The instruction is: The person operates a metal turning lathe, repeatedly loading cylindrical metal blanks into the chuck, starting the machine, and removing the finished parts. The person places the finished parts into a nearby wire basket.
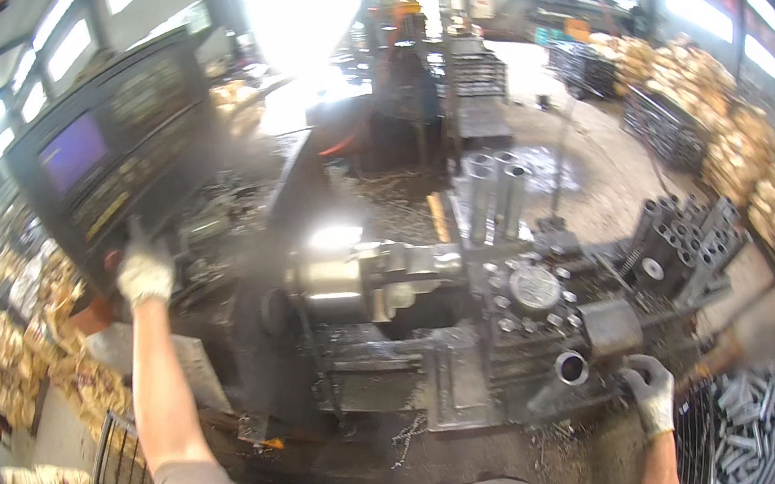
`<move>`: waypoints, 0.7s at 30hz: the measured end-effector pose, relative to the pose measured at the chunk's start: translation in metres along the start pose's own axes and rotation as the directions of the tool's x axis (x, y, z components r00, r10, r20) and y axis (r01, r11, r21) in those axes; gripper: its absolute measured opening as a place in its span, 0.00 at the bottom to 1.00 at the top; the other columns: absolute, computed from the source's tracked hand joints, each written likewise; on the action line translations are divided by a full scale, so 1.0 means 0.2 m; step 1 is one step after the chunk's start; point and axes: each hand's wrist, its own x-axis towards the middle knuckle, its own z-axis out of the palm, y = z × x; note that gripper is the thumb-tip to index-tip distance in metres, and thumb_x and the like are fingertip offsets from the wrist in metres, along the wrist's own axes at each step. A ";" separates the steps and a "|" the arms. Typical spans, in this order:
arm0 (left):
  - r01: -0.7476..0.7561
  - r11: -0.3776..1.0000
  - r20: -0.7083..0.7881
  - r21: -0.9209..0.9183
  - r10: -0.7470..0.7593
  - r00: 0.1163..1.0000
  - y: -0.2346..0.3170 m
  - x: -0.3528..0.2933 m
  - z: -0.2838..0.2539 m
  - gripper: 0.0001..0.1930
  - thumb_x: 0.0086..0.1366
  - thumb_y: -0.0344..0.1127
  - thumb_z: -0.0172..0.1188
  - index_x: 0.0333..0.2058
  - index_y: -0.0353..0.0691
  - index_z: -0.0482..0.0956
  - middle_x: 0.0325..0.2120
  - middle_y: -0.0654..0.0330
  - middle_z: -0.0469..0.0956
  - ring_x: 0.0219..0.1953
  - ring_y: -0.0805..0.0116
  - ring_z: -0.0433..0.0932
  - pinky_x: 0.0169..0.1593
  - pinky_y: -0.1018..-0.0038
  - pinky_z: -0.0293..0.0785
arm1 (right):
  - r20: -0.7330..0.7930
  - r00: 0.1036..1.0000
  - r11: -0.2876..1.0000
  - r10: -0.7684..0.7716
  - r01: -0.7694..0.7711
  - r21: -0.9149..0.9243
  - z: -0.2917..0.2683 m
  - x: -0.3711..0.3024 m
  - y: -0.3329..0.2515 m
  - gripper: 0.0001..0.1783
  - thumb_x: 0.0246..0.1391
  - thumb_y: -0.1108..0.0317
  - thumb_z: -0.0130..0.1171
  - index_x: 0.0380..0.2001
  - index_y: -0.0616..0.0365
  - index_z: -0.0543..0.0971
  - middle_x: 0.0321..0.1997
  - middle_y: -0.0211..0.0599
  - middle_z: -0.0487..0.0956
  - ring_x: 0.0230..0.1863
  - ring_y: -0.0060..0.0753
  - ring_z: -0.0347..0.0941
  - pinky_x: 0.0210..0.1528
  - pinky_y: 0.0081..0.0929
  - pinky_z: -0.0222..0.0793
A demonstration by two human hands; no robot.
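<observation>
My left hand point(144, 275), in a pale work glove, reaches up to the lower edge of the control panel point(106, 134). One finger points toward the panel's buttons, and nothing shows in the hand. My right hand point(651, 393), also gloved, is at the front right of the lathe, fingers loosely curved and apart. Left of it, a metal tube point(572, 369) shows its open end beside a grey block point(612, 326). In the middle is the lathe chuck point(332, 275), with the tool post point(535, 288) to its right.
Upright tubes point(508, 194) stand behind the tool post, and more tubes point(692, 236) are stacked at right. Many short metal pieces point(756, 427) fill a bin at lower right. A black wire basket point(123, 482) stands at lower left. Woven sacks point(685, 87) line the far right.
</observation>
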 end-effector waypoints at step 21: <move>0.614 0.716 0.775 0.333 -0.578 0.254 -1.08 -4.86 0.35 0.15 0.68 0.37 0.58 0.47 0.43 0.89 0.47 0.46 0.88 0.51 0.43 0.87 0.55 0.54 0.83 | 0.796 0.601 0.926 -0.068 0.335 -0.173 0.56 0.18 0.12 0.31 0.42 0.55 0.84 0.47 0.57 0.84 0.45 0.41 0.89 0.48 0.35 0.87 0.51 0.35 0.82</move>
